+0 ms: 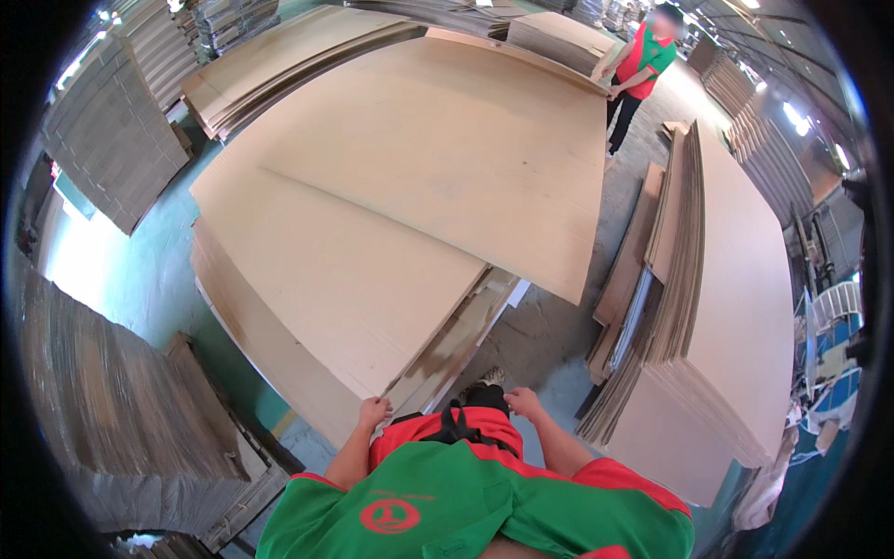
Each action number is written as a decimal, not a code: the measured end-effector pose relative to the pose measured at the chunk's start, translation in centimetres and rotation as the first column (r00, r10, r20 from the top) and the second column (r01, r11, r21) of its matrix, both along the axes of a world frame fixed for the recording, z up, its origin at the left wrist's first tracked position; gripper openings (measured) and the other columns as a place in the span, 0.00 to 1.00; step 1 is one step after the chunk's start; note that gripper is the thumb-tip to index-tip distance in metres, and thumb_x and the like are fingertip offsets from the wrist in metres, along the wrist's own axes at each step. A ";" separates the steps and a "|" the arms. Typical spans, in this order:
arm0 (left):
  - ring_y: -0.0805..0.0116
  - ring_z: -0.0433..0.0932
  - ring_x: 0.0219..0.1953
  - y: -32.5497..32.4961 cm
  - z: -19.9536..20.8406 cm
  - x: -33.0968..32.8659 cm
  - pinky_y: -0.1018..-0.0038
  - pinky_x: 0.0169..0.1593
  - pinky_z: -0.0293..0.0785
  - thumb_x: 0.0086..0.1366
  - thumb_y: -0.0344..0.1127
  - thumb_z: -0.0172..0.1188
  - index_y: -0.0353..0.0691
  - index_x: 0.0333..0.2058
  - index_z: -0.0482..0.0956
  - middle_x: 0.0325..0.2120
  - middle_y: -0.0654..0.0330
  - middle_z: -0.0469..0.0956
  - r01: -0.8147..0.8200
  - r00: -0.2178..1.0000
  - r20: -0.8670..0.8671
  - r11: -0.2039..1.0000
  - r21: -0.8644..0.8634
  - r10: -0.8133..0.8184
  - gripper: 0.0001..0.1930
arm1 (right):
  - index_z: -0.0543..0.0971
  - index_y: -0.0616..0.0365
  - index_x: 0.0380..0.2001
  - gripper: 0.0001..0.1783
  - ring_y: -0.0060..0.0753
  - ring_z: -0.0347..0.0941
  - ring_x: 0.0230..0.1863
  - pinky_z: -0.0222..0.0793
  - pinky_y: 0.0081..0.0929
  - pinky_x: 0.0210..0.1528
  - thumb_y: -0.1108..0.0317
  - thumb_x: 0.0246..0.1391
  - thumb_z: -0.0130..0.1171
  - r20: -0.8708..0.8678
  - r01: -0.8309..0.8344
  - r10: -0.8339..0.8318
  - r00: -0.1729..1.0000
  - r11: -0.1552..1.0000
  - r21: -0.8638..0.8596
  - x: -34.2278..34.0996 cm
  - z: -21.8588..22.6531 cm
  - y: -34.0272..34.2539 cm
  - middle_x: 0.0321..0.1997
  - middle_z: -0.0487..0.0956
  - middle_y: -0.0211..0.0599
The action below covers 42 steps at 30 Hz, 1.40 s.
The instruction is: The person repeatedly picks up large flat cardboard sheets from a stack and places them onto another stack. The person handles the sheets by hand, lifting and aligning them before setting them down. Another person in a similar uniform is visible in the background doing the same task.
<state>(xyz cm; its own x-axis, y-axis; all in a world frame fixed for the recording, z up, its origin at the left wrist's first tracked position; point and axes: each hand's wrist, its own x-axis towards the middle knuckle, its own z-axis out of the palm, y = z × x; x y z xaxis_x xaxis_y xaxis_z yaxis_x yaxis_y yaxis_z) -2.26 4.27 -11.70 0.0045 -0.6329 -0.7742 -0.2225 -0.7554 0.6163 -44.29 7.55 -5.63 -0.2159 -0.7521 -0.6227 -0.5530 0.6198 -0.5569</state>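
Across the middle of the floor lies a low stack of very large cardboard sheets (307, 307), and the top cardboard sheet (447, 158) sits skewed over it, reaching from the person's feet to a co-worker (641, 70) in a red and green shirt who holds its far corner. Another tall stack (736, 307) stands to the right, with more piles (102, 130) along the left wall.

Judging from the size of the sheet, it could sag or crease in the middle, or slide off the stack's edge, if the two ends are not lifted together; the narrow gap of floor (531, 335) between the stacks leaves little footing.

The left hand (374, 412) rests on the near corner of the stack, fingers curled over the edge, seemingly gripping a sheet, though the view is too small to be sure. The right hand (524, 402) hangs loosely curled just past the corner, touching nothing that I can see.
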 end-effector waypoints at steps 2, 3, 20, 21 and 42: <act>0.64 0.80 0.29 -0.7 0.4 -0.3 0.69 0.30 0.77 0.65 0.43 0.52 0.31 0.40 0.76 0.31 0.52 0.80 0.005 0.999 -0.043 0.999 -0.040 -0.007 0.18 | 0.83 0.58 0.35 0.19 0.37 0.78 0.23 0.74 0.33 0.33 0.55 0.49 0.56 -0.030 0.001 0.001 1.000 0.999 0.041 -0.2 -0.2 0.2 0.22 0.80 0.42; 0.64 0.81 0.29 -1.0 0.6 -0.5 0.69 0.30 0.77 0.65 0.43 0.52 0.31 0.40 0.76 0.32 0.52 0.80 0.016 0.999 -0.044 1.000 -0.023 -0.017 0.18 | 0.83 0.58 0.35 0.19 0.37 0.78 0.23 0.74 0.33 0.34 0.54 0.49 0.56 -0.034 -0.025 0.026 0.999 0.999 0.029 -0.4 -0.3 0.3 0.22 0.80 0.41; 0.65 0.80 0.29 1.8 -1.1 0.4 0.72 0.30 0.76 0.66 0.44 0.51 0.28 0.41 0.76 0.33 0.51 0.80 0.023 1.000 0.002 0.999 0.024 -0.023 0.20 | 0.81 0.64 0.38 0.20 0.34 0.78 0.24 0.75 0.33 0.28 0.57 0.51 0.56 -0.044 -0.076 0.085 0.995 0.981 0.177 -0.1 -3.4 2.8 0.26 0.81 0.42; 0.68 0.78 0.26 2.1 -1.5 0.4 0.74 0.27 0.74 0.66 0.43 0.52 0.28 0.40 0.76 0.29 0.53 0.80 0.020 1.000 0.014 1.000 0.007 -0.020 0.19 | 0.81 0.64 0.39 0.20 0.34 0.78 0.24 0.75 0.32 0.29 0.57 0.51 0.56 -0.036 -0.089 0.093 0.995 0.991 0.103 -0.1 -3.4 2.8 0.26 0.81 0.42; 0.55 0.82 0.33 0.7 -0.9 -0.7 0.67 0.36 0.81 0.66 0.40 0.50 0.21 0.43 0.73 0.37 0.42 0.79 0.021 0.999 -0.042 1.000 -0.020 -0.022 0.21 | 0.81 0.62 0.39 0.21 0.36 0.79 0.24 0.76 0.34 0.31 0.56 0.49 0.56 -0.112 -0.114 0.114 0.987 0.993 0.006 -0.7 -3.4 2.5 0.26 0.82 0.43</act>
